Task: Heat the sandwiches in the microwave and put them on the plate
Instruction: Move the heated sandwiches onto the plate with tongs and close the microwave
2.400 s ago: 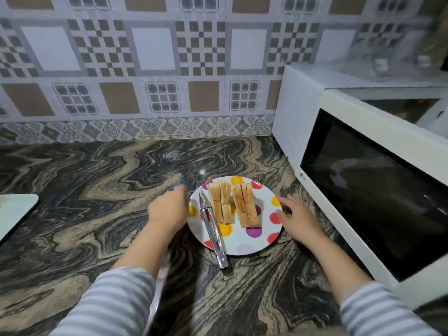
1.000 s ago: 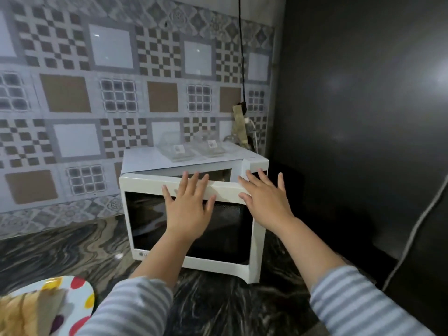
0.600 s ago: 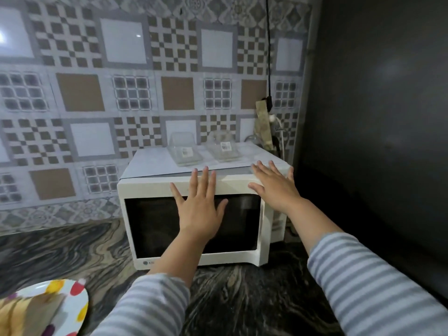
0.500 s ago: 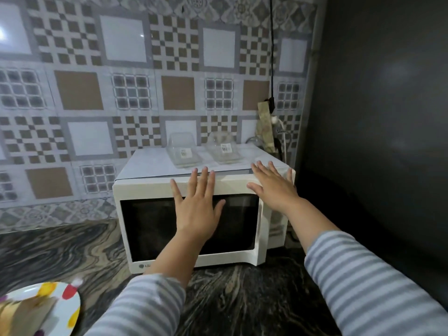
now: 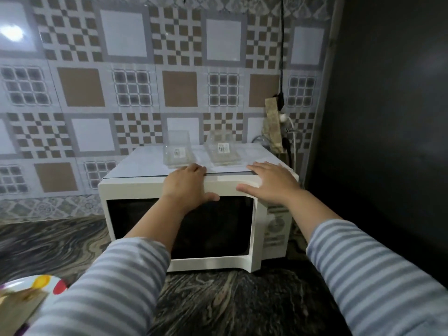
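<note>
Both hands on the microwave (image 5: 194, 214) door

Left hand (image 5: 186, 184) and right hand (image 5: 270, 181) lie flat, fingers spread, holding nothing; press evenly so the door latches.

Home kitchen. Evidence: white microwave (image 5: 194, 214) on dark veined stone counter (image 5: 230, 301); patterned tile backsplash (image 5: 126, 76); spotted plate (image 5: 46, 284) at counter's near left edge; cord (image 5: 281, 57) hanging down wall.
</note>
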Demonstrator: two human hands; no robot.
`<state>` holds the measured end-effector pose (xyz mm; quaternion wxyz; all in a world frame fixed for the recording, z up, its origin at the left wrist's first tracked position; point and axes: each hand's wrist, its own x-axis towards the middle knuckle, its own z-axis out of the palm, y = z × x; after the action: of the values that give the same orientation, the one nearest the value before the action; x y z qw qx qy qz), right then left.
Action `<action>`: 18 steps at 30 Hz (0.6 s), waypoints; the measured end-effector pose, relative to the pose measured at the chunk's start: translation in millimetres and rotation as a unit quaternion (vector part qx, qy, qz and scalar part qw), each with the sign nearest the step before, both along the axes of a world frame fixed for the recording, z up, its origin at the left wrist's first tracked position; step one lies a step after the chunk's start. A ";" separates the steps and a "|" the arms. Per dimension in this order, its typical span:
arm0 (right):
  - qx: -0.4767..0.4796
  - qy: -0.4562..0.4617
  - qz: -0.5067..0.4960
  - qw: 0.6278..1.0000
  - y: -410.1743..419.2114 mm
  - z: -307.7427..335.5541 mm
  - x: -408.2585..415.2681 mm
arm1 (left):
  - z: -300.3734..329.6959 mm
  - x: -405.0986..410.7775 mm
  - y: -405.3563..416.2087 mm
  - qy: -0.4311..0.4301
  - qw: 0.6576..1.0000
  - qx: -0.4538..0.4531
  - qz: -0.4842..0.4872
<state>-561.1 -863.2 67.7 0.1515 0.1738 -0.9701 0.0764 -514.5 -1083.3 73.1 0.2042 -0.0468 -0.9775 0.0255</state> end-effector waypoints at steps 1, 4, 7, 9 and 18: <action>-0.011 0.021 0.005 1.000 -0.1 -1.5 -0.5 | -0.7 -0.6 1.5 0.003 1.000 0.007 0.010; -0.032 0.072 0.011 0.997 -1.5 -4.6 -1.4 | -2.5 -1.3 7.9 0.018 0.999 0.021 0.042; -0.038 0.092 0.023 0.995 -1.3 -7.7 -2.9 | -3.3 0.3 12.8 0.023 0.998 0.031 0.056; -0.036 0.098 0.028 0.994 -0.8 -9.5 -4.8 | -3.5 2.3 15.1 0.022 0.997 0.039 0.062; -0.039 0.147 0.026 0.988 -1.0 -13.6 -12.2 | -8.3 -3.9 20.5 0.059 0.992 0.065 0.091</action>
<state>-573.2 -864.1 54.1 0.2976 0.2018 -0.9286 0.0917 -518.5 -1062.8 64.8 0.2610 0.0569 -0.9635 -0.0169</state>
